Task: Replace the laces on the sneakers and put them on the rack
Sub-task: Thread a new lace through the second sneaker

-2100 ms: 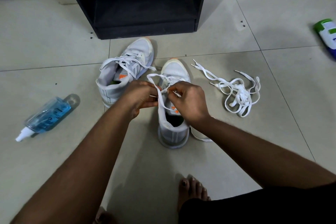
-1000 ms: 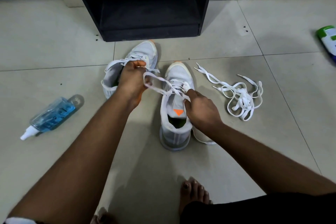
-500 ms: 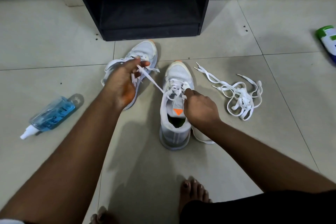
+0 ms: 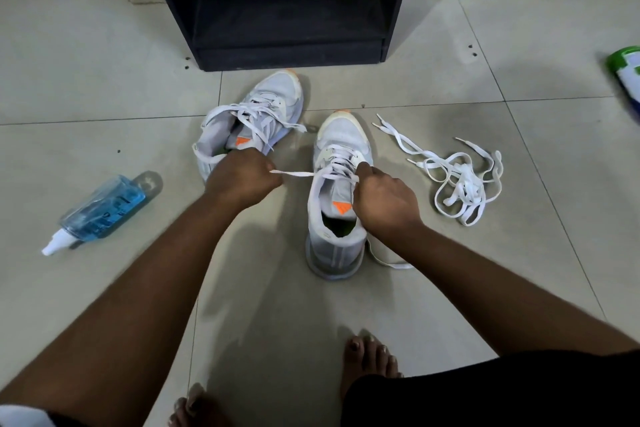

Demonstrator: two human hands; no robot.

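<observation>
Two white sneakers with orange tongue tabs stand on the tiled floor. On the right sneaker [image 4: 337, 243], my right hand [image 4: 384, 203] grips the eyelet edge beside the tongue. My left hand [image 4: 240, 178] pinches that shoe's white lace [image 4: 298, 174] and holds it taut, out to the left. The left sneaker [image 4: 273, 97] lies behind my left hand with its lace loose. A heap of loose white laces [image 4: 460, 184] lies to the right of the shoes. The black rack [image 4: 277, 3] stands just behind them, its low shelf bare.
A blue spray bottle [image 4: 98, 213] lies on the floor at the left. A green and white bottle [image 4: 628, 76] lies at the right edge. My bare feet [image 4: 367, 357] are at the bottom, close to the right sneaker's heel.
My left hand has come down and back from over the left sneaker, drawing the lace sideways out of the right sneaker. My right hand has stayed on the right sneaker.
</observation>
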